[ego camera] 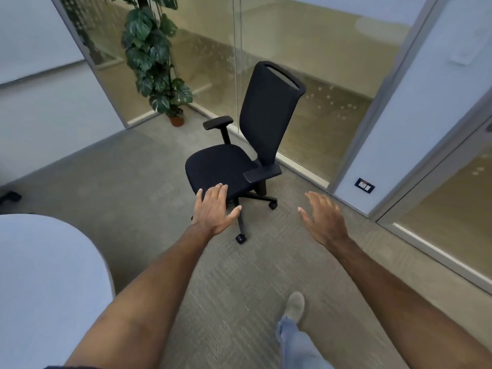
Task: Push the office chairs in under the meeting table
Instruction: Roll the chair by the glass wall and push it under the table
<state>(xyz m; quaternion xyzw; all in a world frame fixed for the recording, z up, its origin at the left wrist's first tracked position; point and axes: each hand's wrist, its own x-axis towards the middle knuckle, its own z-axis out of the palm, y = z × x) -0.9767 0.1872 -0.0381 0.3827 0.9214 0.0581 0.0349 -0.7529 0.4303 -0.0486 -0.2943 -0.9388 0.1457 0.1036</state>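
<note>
Carpeted floor [133, 182] fills the glass-walled room. Left of the office chair [221, 166], the counter [40, 275] curves near. The left hand [215, 211], grip apart, overlaps the seat's front edge. The right hand [324, 219], grip apart, hovers right of the chair, farther off.

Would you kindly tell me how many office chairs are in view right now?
1 whole: the black office chair stands on the carpet by the glass wall, away from the table. A dark caster-like shape at the left edge may belong to another.
</note>
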